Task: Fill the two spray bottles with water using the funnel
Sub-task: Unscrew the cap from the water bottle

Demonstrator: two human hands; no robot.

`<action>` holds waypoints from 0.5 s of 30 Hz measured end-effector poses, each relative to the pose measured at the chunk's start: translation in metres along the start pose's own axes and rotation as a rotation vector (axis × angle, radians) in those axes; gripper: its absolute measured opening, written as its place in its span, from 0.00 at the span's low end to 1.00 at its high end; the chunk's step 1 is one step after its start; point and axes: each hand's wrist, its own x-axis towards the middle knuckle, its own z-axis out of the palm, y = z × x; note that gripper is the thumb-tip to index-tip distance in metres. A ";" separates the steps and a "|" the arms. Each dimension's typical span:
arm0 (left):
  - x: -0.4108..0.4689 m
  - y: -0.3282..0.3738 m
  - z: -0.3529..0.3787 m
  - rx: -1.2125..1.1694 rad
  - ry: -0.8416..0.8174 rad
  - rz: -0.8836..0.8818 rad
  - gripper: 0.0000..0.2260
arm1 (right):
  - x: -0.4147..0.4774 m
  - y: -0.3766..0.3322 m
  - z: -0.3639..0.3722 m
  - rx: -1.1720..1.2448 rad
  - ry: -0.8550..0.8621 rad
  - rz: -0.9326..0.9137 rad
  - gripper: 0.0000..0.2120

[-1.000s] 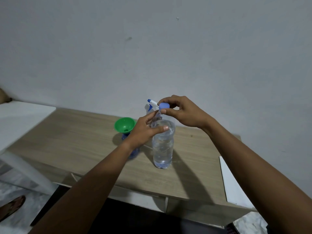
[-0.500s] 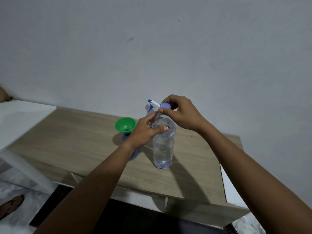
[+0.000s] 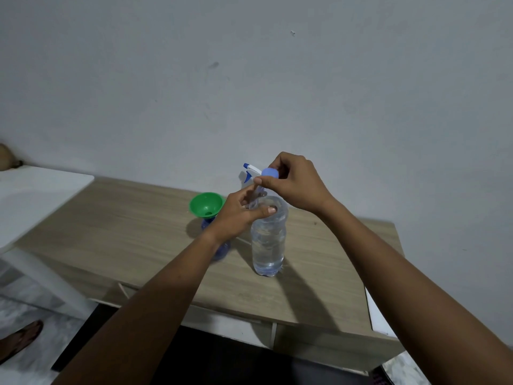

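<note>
A pale wood-grain worktop [image 3: 138,245] stands against a bare grey wall [image 3: 277,93], with a white table [image 3: 33,195] at its left. The clear water bottle [image 3: 268,240] stands upright on it. The left hand [image 3: 238,215] grips the neck and the right hand [image 3: 294,182] fingers pinch the blue cap [image 3: 270,172]. Just left, the green funnel [image 3: 206,204] sits in a blue spray bottle [image 3: 222,251]. Since a second ago the right thumb has crept leftward round the cap; the rest is unmoved.
</note>
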 end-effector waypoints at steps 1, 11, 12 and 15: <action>0.000 0.001 0.001 0.000 0.000 -0.001 0.29 | 0.000 0.000 -0.002 0.010 -0.018 -0.008 0.16; -0.001 0.002 0.001 -0.006 -0.009 0.015 0.28 | 0.001 -0.003 -0.018 -0.031 -0.199 -0.062 0.11; -0.001 0.003 0.001 -0.005 -0.016 0.018 0.26 | 0.000 -0.004 -0.016 -0.045 -0.148 -0.044 0.13; 0.000 0.002 0.000 -0.008 -0.025 0.008 0.26 | 0.000 -0.004 -0.007 -0.069 -0.010 0.008 0.20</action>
